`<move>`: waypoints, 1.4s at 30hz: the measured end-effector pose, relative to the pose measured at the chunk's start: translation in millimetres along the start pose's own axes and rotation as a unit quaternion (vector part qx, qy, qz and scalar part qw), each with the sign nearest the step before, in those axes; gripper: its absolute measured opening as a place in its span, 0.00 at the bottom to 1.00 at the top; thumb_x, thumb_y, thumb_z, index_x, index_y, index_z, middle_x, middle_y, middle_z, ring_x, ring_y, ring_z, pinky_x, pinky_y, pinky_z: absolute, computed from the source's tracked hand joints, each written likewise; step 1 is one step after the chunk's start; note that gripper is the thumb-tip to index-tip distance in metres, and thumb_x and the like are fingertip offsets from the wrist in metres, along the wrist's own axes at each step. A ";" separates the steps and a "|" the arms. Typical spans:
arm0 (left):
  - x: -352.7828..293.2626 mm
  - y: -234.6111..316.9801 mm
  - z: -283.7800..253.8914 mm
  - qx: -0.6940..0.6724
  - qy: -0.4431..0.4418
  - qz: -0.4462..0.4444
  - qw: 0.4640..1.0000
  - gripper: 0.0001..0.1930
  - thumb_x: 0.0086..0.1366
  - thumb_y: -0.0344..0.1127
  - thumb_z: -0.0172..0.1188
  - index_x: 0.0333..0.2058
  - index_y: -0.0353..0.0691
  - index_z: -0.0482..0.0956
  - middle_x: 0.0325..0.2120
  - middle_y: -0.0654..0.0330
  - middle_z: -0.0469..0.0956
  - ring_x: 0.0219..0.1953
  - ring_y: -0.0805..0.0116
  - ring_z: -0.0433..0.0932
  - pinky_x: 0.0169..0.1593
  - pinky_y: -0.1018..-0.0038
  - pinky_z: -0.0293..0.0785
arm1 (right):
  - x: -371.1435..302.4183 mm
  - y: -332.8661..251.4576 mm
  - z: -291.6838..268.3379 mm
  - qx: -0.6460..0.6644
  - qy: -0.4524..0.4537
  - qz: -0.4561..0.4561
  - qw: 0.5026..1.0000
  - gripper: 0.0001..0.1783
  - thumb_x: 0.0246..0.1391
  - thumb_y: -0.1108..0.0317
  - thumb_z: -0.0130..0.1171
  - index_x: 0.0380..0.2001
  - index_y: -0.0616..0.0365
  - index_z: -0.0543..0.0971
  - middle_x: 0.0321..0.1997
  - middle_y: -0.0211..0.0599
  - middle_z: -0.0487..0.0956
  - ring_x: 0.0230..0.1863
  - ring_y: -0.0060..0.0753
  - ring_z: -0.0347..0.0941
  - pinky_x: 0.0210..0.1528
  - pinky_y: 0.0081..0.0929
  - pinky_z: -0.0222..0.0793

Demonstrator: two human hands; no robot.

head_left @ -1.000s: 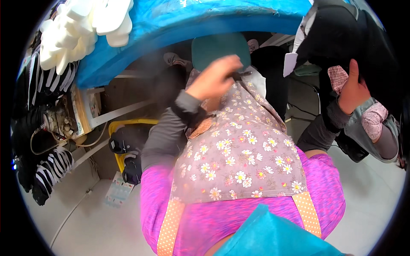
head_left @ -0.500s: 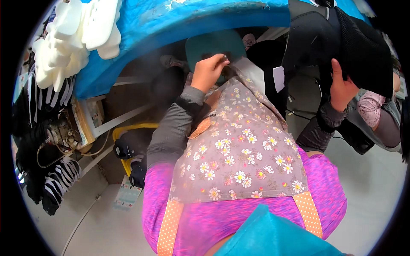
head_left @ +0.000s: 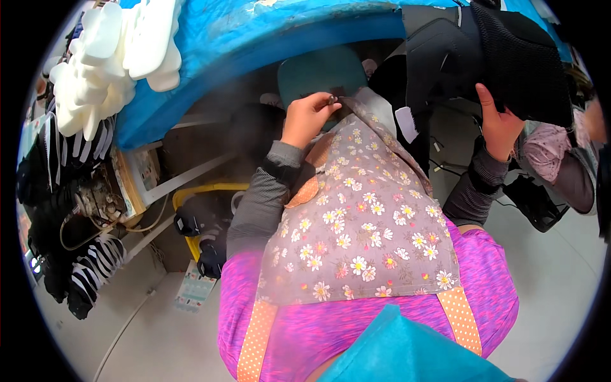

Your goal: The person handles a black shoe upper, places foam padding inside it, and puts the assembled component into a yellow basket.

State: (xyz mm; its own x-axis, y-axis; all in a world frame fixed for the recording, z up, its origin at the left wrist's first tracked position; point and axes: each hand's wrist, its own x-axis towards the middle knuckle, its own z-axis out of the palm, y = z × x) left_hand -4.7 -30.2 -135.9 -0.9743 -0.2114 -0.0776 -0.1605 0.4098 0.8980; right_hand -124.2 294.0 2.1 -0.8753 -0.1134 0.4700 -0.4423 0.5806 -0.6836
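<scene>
1 dark bit (head_left: 331, 100) pinched, left hand (head_left: 304, 121); panel (head_left: 522, 67) gripped, right hand (head_left: 500, 130).

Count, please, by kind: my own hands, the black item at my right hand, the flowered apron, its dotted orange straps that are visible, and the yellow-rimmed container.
Own hands: 2 (left hand, right hand)
Black item: 1
Flowered apron: 1
Dotted orange straps: 2
Yellow-rimmed container: 1
Total: 7
</scene>
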 end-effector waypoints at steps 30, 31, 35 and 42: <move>1.9 -12.3 5.9 0.058 -0.047 0.112 0.991 0.07 0.64 0.29 0.60 0.40 0.37 0.80 0.33 0.49 0.82 0.36 0.52 0.83 0.38 0.67 0.77 | -10.5 -14.9 31.4 0.179 -0.178 -0.045 0.967 0.23 0.43 0.75 0.76 0.44 0.67 0.80 0.44 0.38 0.82 0.43 0.32 0.80 0.47 0.27 0.76; 0.8 -11.2 8.6 0.074 -0.047 0.123 0.989 0.08 0.64 0.30 0.60 0.41 0.38 0.79 0.32 0.49 0.82 0.36 0.49 0.82 0.38 0.64 0.77 | -13.7 -12.2 34.0 0.178 -0.188 -0.051 0.965 0.27 0.43 0.75 0.76 0.48 0.66 0.78 0.47 0.39 0.81 0.46 0.33 0.79 0.49 0.27 0.76; 0.1 -8.9 8.9 0.101 -0.052 0.092 0.989 0.08 0.63 0.33 0.60 0.40 0.40 0.79 0.30 0.47 0.80 0.34 0.43 0.79 0.37 0.57 0.75 | -20.4 -30.4 33.9 0.129 -0.212 -0.106 0.963 0.36 0.42 0.72 0.77 0.54 0.63 0.72 0.55 0.40 0.76 0.55 0.33 0.74 0.56 0.27 0.72; 4.2 -23.8 6.2 0.090 -0.001 0.100 0.991 0.09 0.62 0.37 0.62 0.39 0.41 0.81 0.28 0.45 0.80 0.34 0.43 0.79 0.37 0.54 0.74 | -22.4 -66.5 34.4 0.068 -0.203 -0.146 0.966 0.31 0.44 0.72 0.76 0.51 0.64 0.75 0.53 0.41 0.76 0.52 0.34 0.75 0.53 0.28 0.73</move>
State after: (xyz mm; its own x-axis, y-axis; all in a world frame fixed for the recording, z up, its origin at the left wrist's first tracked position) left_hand -5.9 -35.3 -160.3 -0.9898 -0.1087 0.0926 0.0099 0.5947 0.8039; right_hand -82.0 230.2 17.8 -0.7016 -0.5788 0.4156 -0.6796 0.3682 -0.6345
